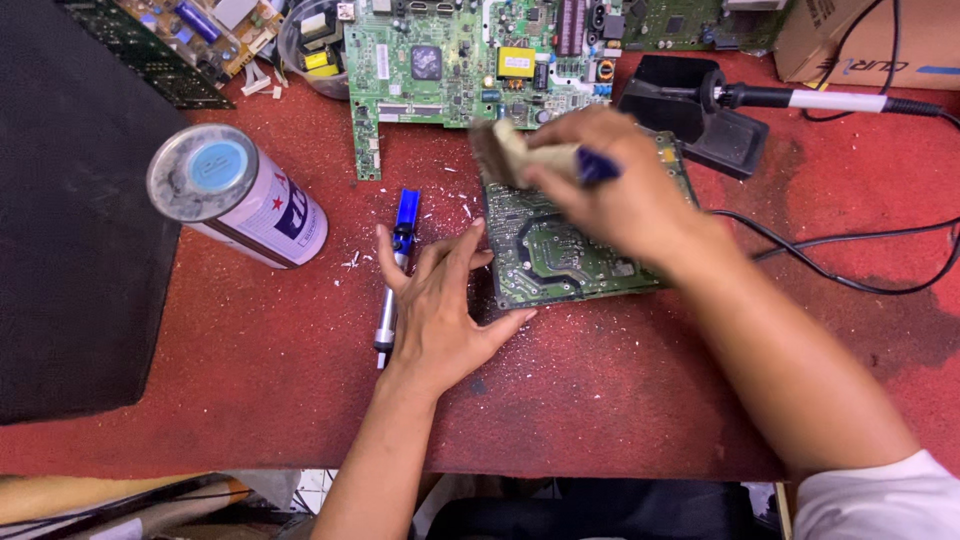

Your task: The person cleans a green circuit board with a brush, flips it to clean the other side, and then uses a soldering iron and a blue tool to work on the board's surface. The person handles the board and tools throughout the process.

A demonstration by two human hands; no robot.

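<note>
Green board [560,255] lies on the red tabletop [250,380], under the right hand [610,185], whose grip is closed on a brush [515,150]. The left hand [440,300], flat and open, touches its edge. Hard brushing could push the board away.

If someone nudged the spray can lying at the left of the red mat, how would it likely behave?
The spray can lies on its side on the red mat, so it would probably roll sideways. Its smooth round body looks slippery. It seems rigid, unlikely to dent.
</note>
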